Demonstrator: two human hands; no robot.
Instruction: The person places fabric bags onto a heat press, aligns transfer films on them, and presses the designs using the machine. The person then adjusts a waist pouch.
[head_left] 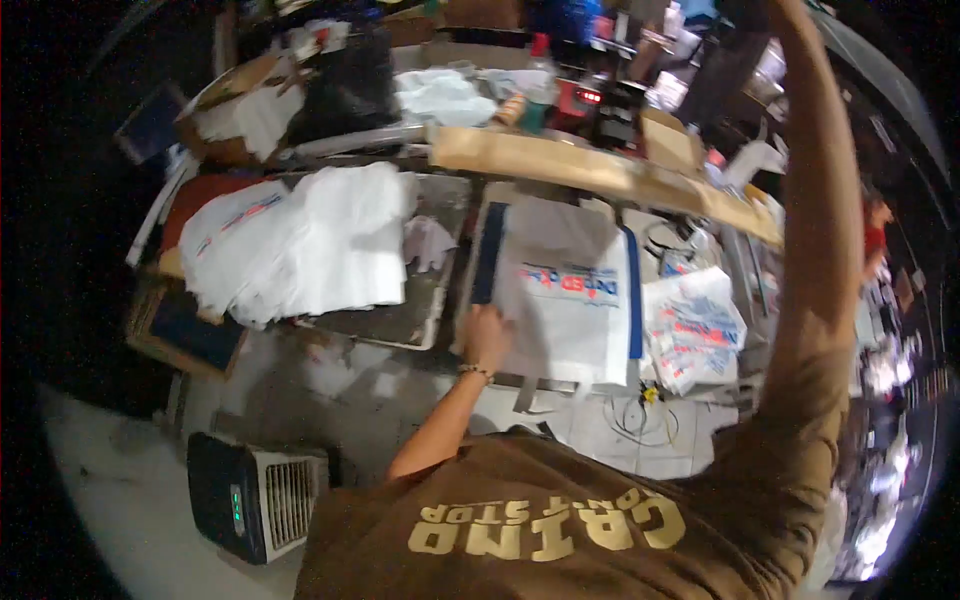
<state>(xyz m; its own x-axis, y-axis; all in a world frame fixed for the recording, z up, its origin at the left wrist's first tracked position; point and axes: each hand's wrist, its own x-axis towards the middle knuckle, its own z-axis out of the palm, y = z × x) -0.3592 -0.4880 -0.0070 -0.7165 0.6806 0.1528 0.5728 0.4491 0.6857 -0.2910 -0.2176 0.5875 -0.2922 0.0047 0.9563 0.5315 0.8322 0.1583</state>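
Note:
My left hand (487,338), with a beaded bracelet at the wrist, is at the lower left edge of a white printed bag (560,240). Its fingers look curled in on that edge, though blur hides the fingertips. Red and blue lettering runs across the bag, which lies flat on a board with dark blue strips (634,290) showing at both sides. My right arm (820,200) reaches up past the top edge of the view, so the right hand is out of sight.
A pile of white bags (300,245) lies to the left. More printed bags (695,325) lie at the right. A long cardboard-coloured beam (590,175) crosses behind the board. A vented appliance (255,497) stands on the floor at lower left. Cables (640,420) trail in front.

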